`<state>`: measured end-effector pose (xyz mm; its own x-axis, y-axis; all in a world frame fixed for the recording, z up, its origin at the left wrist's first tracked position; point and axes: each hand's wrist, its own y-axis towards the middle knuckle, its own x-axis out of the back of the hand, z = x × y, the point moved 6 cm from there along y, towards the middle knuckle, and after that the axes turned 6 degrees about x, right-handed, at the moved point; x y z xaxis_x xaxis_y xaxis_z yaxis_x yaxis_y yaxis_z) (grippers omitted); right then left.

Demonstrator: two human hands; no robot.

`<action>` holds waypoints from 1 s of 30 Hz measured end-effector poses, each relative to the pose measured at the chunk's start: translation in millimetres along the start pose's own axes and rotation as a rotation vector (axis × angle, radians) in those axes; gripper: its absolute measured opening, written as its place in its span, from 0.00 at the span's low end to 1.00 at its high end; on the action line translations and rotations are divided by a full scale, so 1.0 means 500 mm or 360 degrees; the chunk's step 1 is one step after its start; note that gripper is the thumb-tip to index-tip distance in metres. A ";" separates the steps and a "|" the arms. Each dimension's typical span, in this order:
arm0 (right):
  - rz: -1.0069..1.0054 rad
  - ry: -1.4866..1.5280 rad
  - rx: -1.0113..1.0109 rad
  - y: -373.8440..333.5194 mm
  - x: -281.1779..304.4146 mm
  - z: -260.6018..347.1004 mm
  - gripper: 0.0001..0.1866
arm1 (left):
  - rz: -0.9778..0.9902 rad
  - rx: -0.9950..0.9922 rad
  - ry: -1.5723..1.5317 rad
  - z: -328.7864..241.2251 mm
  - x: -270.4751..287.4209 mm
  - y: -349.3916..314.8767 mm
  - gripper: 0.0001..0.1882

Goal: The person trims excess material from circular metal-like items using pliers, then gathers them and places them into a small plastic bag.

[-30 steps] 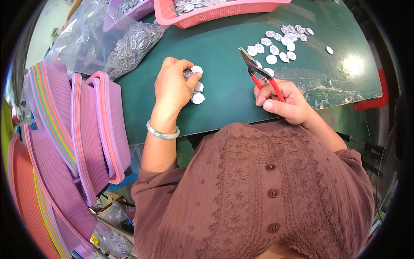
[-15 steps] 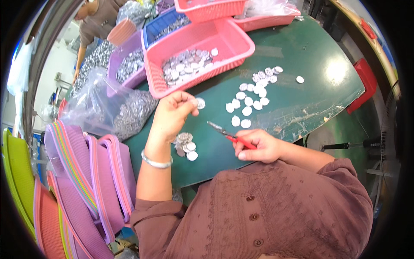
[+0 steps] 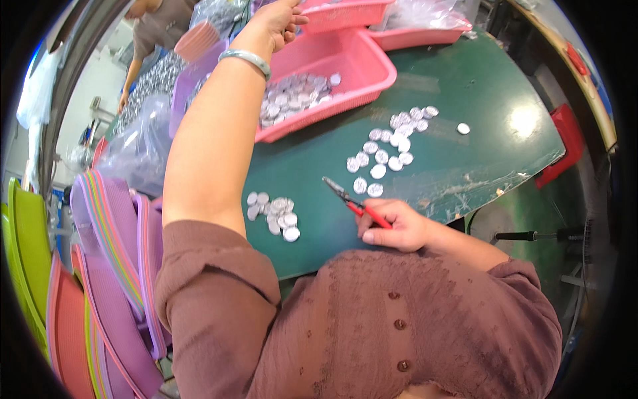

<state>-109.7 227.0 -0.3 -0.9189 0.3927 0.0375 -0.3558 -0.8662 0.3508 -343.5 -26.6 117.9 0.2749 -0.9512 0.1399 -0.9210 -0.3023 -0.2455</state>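
My right hand (image 3: 397, 226) is closed round the red handles of a pair of pliers (image 3: 347, 197), whose metal jaws point up and left over the green table. Far forward reaches my left hand (image 3: 276, 25), with a bangle on its wrist, near the far pink basket (image 3: 345, 16). Its fingers are curled; the thumb and fingertips are at the picture's top edge, and what they hold, if anything, is hidden. Under my left forearm is a pink basket (image 3: 362, 56) with many silvery discs (image 3: 299, 93). A small pile of discs (image 3: 282, 211) lies on the table beside my left elbow.
More round discs (image 3: 382, 156) are spread in the table's middle, with a single disc (image 3: 463, 128) further right. Stacked purple baskets (image 3: 109, 246) stand at the left, near a clear plastic bag (image 3: 143, 143). Another person (image 3: 163, 30) is at the far left.
My left hand has moved forward, from above the near table to the far baskets. More discs show at the left of the small pile. My right hand and pliers have barely moved.
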 end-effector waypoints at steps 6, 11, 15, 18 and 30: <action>0.0022 -0.0021 -0.0013 0.001 -0.003 0.001 0.05 | 0.0080 0.0112 0.0340 0.154 0.061 -0.057 0.20; 0.0018 -0.0028 -0.0029 0.003 -0.004 0.005 0.06 | 0.0056 -0.0198 0.0934 0.186 0.098 -0.287 0.14; 0.0013 0.0011 -0.0068 0.005 -0.003 0.001 0.06 | -0.0242 -0.0405 0.1092 0.225 0.128 -0.415 0.05; 0.0002 0.0038 -0.0175 0.006 -0.005 -0.003 0.06 | -0.0355 -0.0264 0.1332 0.281 0.132 -0.473 0.09; -0.0037 0.0052 -0.0200 0.005 -0.007 0.000 0.08 | -0.0497 -0.0348 0.0832 0.383 0.077 -0.516 0.04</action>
<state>-107.6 223.4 0.2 -0.9145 0.4046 -0.0004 -0.3938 -0.8897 0.2310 -42.4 2.9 3.1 0.4194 -0.6483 0.6355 -0.8694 -0.4882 0.0759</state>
